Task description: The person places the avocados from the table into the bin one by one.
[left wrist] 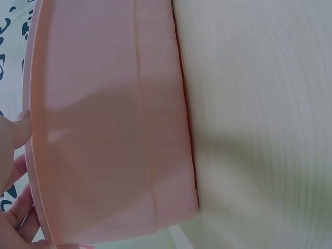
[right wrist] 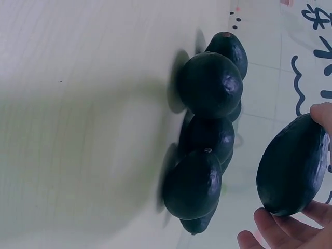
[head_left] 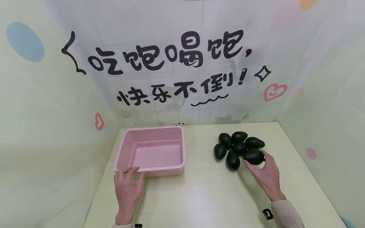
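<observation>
My left hand (head_left: 127, 187) holds the near left rim of a pink plastic tub (head_left: 166, 173). In the left wrist view its thumb (left wrist: 19, 129) lies at the rim of the tub's wall (left wrist: 98, 124), and the fingertips are partly hidden behind it. Between thumb and fingers, my right hand (head_left: 268, 177) grips a dark avocado (head_left: 253, 157). The right wrist view shows this held avocado (right wrist: 291, 166) raised off the table, apart from the other avocados (right wrist: 210, 85). Several of those lie in a cluster just beyond and left of it, such as the front avocado (head_left: 233, 160).
The pale wooden table (head_left: 205, 196) carries the tub on the left and the avocados on the right. A printed cloth backdrop (head_left: 176, 19) with dark writing hangs behind it, and cloth walls (head_left: 328, 126) flank both sides.
</observation>
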Available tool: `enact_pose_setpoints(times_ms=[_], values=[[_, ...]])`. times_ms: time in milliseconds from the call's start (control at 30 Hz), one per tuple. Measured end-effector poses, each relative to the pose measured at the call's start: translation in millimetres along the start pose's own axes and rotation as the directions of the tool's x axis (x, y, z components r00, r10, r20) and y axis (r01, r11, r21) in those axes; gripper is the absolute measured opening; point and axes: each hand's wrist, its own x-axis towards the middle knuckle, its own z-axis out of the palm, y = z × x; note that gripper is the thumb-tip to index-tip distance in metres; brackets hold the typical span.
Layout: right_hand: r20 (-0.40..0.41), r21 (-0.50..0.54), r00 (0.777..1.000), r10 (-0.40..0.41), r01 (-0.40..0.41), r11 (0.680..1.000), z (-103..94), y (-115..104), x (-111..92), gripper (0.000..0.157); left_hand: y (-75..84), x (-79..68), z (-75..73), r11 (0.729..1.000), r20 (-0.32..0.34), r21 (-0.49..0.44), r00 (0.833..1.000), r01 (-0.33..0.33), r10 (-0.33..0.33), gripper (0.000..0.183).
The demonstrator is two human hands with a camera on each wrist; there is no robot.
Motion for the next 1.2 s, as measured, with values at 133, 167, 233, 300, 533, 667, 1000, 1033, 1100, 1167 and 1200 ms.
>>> enact_pose_setpoints(times_ms=[133,167,233,300,533,667,1000,1033,1100,1167,1200], values=[[-0.003,0.001,1.000,-0.006,0.006,1.000,-2.0,-3,0,0.089,-0.3,0.0,0.0,1.000,-0.007,-0.007,1.000,-0.007,0.007,0.041],[-0.003,0.002,1.000,-0.008,0.008,1.000,-2.2,-4,0,0.088,-0.3,0.0,0.0,1.000,-0.009,-0.009,1.000,-0.008,0.008,0.041],[-0.003,0.007,1.000,-0.011,0.011,1.000,-2.5,-5,0,0.088,-0.2,-0.1,-0.1,1.000,-0.011,-0.012,1.000,-0.010,0.010,0.041],[-0.004,0.011,1.000,-0.016,0.016,1.000,-2.3,-6,0,0.088,0.2,-0.3,-0.4,1.000,-0.011,-0.017,1.000,-0.010,0.010,0.041],[-0.009,0.013,0.999,-0.036,0.037,0.999,-2.5,-13,-2,0.087,0.0,-1.1,-0.4,1.000,-0.012,-0.023,1.000,-0.013,0.013,0.053],[-0.013,0.015,0.999,-0.049,0.049,0.999,-3.9,-18,-3,0.086,-1.3,-1.0,0.3,1.000,-0.019,-0.022,1.000,-0.022,0.022,0.079],[-0.002,0.026,0.996,-0.084,0.084,0.996,-5.2,-28,-5,0.088,-3.1,-2.0,0.3,0.999,-0.024,-0.030,0.999,-0.043,0.043,0.076],[0.001,0.029,0.996,-0.085,0.085,0.996,-5.4,-29,-5,0.088,-3.2,-2.2,0.4,0.998,-0.030,-0.030,0.998,-0.050,0.049,0.075],[0.006,0.032,0.996,-0.086,0.086,0.996,-5.7,-31,-5,0.088,-3.7,-2.4,0.7,0.998,-0.037,-0.028,0.998,-0.056,0.055,0.075],[0.008,0.035,0.996,-0.091,0.091,0.995,-6.2,-33,-6,0.088,-3.9,-2.4,0.7,0.998,-0.040,-0.025,0.998,-0.055,0.054,0.067],[0.011,0.036,0.996,-0.090,0.090,0.995,-6.4,-34,-5,0.088,-3.8,-2.3,0.9,0.998,-0.043,-0.021,0.998,-0.054,0.053,0.068]])
